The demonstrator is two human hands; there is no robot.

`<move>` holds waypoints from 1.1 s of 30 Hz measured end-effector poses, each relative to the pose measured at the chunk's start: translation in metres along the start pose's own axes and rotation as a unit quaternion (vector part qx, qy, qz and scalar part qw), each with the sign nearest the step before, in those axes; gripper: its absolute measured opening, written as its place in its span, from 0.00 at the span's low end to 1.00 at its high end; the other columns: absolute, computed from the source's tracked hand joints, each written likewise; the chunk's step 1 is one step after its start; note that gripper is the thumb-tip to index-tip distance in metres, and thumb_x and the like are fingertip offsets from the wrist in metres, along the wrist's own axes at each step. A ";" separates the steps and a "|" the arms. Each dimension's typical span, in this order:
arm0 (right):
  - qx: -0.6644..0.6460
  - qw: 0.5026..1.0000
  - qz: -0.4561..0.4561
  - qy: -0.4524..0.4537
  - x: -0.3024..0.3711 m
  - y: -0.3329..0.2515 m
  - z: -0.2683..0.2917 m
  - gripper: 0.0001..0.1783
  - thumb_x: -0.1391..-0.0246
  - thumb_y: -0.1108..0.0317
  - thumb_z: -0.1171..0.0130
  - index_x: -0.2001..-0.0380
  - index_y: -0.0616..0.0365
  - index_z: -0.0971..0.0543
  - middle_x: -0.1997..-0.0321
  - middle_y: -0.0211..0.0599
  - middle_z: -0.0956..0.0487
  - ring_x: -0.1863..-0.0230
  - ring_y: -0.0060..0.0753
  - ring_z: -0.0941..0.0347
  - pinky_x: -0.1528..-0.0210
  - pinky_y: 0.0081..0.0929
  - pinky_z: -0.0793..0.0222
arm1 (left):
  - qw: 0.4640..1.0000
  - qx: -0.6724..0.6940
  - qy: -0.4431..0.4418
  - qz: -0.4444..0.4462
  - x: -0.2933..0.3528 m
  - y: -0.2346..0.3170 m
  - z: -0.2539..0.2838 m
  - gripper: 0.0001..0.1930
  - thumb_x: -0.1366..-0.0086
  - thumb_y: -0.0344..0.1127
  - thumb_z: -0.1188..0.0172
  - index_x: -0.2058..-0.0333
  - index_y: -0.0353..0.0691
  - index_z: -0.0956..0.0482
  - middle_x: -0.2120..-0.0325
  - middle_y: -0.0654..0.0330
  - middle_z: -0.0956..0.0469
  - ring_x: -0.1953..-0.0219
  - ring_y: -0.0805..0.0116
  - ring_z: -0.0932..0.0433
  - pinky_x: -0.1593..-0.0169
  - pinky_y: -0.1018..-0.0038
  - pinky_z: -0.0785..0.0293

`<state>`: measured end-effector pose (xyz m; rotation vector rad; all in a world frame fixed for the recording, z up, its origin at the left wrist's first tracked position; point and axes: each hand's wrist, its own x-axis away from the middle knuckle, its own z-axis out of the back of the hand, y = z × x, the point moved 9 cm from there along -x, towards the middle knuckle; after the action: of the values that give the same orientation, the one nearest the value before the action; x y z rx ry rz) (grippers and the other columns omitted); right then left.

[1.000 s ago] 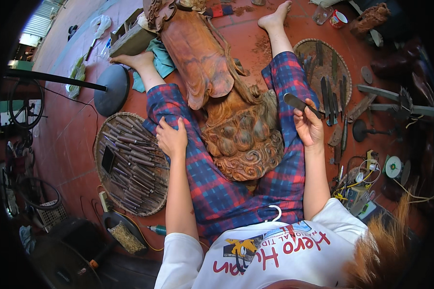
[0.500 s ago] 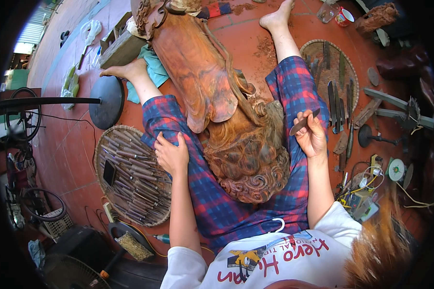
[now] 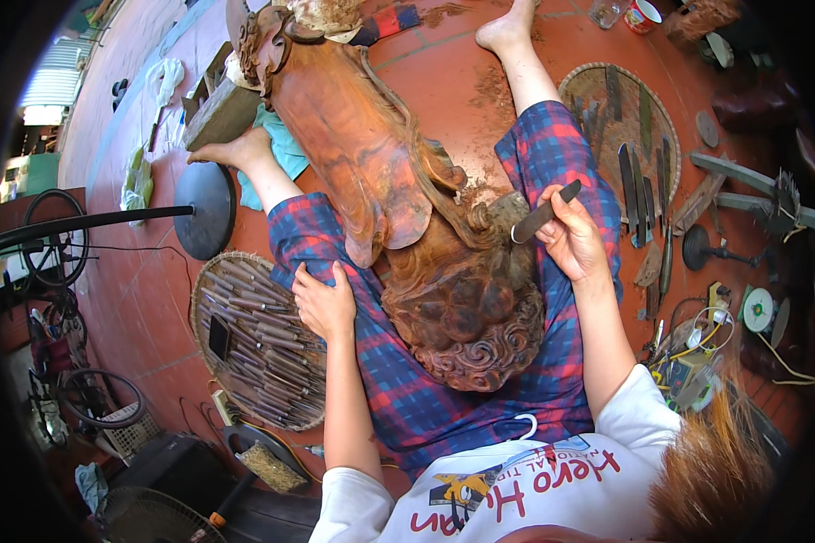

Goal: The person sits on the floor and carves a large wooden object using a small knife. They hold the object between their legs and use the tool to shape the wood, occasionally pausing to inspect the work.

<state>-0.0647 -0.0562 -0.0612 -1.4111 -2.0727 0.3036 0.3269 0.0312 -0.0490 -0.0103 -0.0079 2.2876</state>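
A large carved wooden figure [image 3: 349,136] lies between my legs, its curly-carved end [image 3: 480,348] nearest my body. In my right hand [image 3: 575,240], fingers and thumb pinch a short, flat dark blade [image 3: 532,222] with a rounded end. The blade is held over the right side of the carving; from this view I cannot tell whether it touches the wood. My left hand [image 3: 324,303] lies on my left thigh with its fingers apart, holding nothing. Close beside it, a round woven tray holds several chisels [image 3: 267,348] and a dark flat rectangular object [image 3: 218,337].
Beyond my right leg, another woven tray [image 3: 629,113] carries several dark flat tools [image 3: 637,185]. A metal stand [image 3: 743,185], cables and a power strip [image 3: 715,299] lie right. A round black base [image 3: 204,208] stands left, near a wooden block [image 3: 222,113]. Wood shavings [image 3: 498,100] lie ahead.
My right hand has moved slightly left with the blade, bringing it from above my right thigh to the carving's edge. The left hand stays on the thigh. The whole view has shifted slightly.
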 end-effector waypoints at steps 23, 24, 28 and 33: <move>0.210 0.952 0.140 -0.175 -0.050 -0.083 -0.150 0.14 0.34 0.58 0.47 0.62 0.58 0.21 0.70 0.26 0.22 0.77 0.13 0.27 0.74 0.13 0.32 | 0.966 0.191 0.074 -0.158 0.050 -0.007 0.033 0.22 0.37 0.41 0.40 0.48 0.36 0.26 0.42 0.45 0.31 0.38 0.46 0.36 0.36 0.53 0.43; 0.138 0.970 0.119 -0.164 -0.066 -0.083 -0.132 0.11 0.36 0.61 0.44 0.61 0.58 0.22 0.69 0.26 0.22 0.76 0.14 0.28 0.74 0.13 0.31 | 0.972 0.144 0.086 -0.162 0.053 -0.004 0.031 0.23 0.40 0.43 0.38 0.49 0.39 0.26 0.40 0.46 0.34 0.36 0.47 0.38 0.35 0.53 0.45; 0.055 0.990 0.027 -0.127 -0.104 -0.034 -0.055 0.10 0.43 0.72 0.37 0.59 0.56 0.26 0.66 0.25 0.27 0.73 0.17 0.29 0.71 0.14 0.31 | 0.980 0.113 0.070 -0.150 0.046 -0.005 0.024 0.23 0.40 0.45 0.37 0.48 0.46 0.25 0.42 0.48 0.32 0.37 0.50 0.37 0.37 0.52 0.44; 0.089 0.984 -0.147 0.040 -0.095 0.039 0.004 0.07 0.43 0.69 0.36 0.65 0.56 0.23 0.72 0.30 0.22 0.72 0.23 0.24 0.70 0.18 0.27 | 0.987 0.067 0.063 -0.131 0.046 0.007 0.023 0.25 0.42 0.47 0.37 0.47 0.46 0.26 0.41 0.49 0.34 0.37 0.51 0.38 0.37 0.52 0.44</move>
<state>-0.0141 -0.1259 -0.1176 -0.9804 -2.0945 0.2945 0.2916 0.0611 -0.0259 -0.0793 0.2002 2.0157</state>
